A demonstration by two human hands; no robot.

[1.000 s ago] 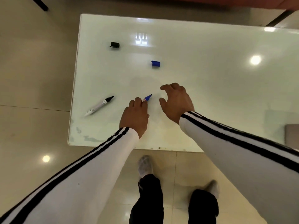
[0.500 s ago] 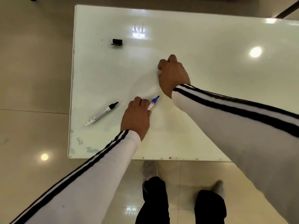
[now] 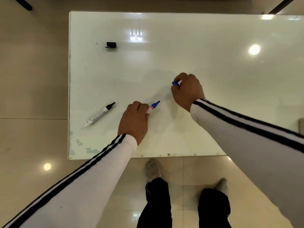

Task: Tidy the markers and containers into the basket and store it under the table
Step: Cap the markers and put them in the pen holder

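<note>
My left hand [image 3: 134,120] grips an uncapped blue marker [image 3: 154,106] near the table's front edge, its tip pointing up and right. A little to the right and farther back, my right hand [image 3: 187,90] pinches the blue cap [image 3: 175,83] between thumb and fingers. An uncapped black marker [image 3: 99,114] lies on the glossy white table [image 3: 197,51] to the left of my left hand. Its black cap [image 3: 111,44] lies alone at the far left of the table. No basket or container shows in the head view.
The table's left edge [image 3: 69,83] and front edge [image 3: 148,156] border a shiny tiled floor [image 3: 32,79]. My legs and feet [image 3: 153,170] stand just in front of the table. Part of a grey object [image 3: 301,125] shows at the right border.
My right hand reached back to the blue cap, picked it up and has drawn it nearer, toward the blue marker. My left hand has kept hold of the marker.
</note>
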